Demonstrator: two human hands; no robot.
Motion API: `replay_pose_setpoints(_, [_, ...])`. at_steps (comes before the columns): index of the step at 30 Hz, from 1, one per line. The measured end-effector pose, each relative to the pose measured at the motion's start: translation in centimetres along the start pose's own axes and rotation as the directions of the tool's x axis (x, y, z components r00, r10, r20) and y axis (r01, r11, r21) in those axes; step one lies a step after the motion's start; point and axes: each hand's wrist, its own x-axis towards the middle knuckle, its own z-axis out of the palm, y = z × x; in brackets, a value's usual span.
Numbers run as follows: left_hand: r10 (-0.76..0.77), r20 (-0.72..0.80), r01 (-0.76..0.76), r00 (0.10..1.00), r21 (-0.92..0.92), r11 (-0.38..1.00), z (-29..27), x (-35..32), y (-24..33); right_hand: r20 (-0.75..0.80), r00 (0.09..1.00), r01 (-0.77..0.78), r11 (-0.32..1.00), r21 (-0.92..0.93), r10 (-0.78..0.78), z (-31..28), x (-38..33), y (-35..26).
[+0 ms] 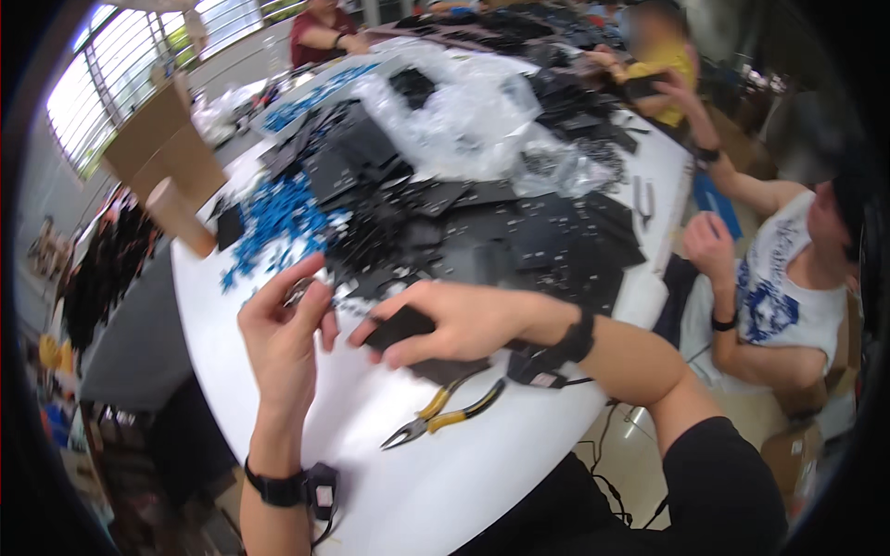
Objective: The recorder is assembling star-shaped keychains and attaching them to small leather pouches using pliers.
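Observation:
My left hand [287, 324] is raised over the near left of the white table, its thumb and fingers curled together. Something small and shiny shows between them, too blurred to name. Just to the right, my right hand [459, 320] grips a small flat black piece [400, 326] between thumb and fingers. Below that hand lies a pair of yellow-and-black-handled cutting pliers [436, 417], jaws pointing left. Another dark flat piece [450, 369] lies partly under my right hand. Beyond both hands spreads a pile of black flat pieces [528, 236].
Blue small parts [278, 218] are heaped at the left of the pile. Clear plastic bags [454, 111] lie behind it. A cardboard tube [181, 218] stands at the table's left edge. At the right sits a person in a white sleeveless top [788, 287]; others work farther back.

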Motion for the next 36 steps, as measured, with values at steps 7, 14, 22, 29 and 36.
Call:
replay_pose_setpoints(7, [0.15,-0.051,-0.152,0.987,-0.043,0.987,-1.7,0.5,-0.7,0.073,0.993,-0.094,0.994,0.062,0.089,-0.9,0.2,-0.1])
replay_pose_setpoints(14, [0.378,-0.024,-0.363,0.925,0.233,0.902,-1.4,0.2,0.2,-0.002,1.0,-0.024,0.994,0.106,0.025,-0.3,0.4,0.3])
replay_pose_setpoints(22, [0.422,-0.001,-0.406,0.907,0.269,0.873,-0.5,-1.0,1.1,-0.018,0.997,0.08,0.996,-0.033,-0.08,-0.3,0.8,1.4])
replay_pose_setpoints(29, [0.374,-0.033,-0.367,0.927,0.125,0.922,-0.7,-0.7,1.1,-0.08,0.995,0.055,0.997,-0.06,-0.06,0.7,0.6,1.3])
replay_pose_setpoints(36, [0.106,-0.04,-0.106,0.994,-0.016,0.994,-3.4,0.8,0.3,0.088,0.982,-0.174,0.982,0.072,0.167,2.9,1.0,2.9])
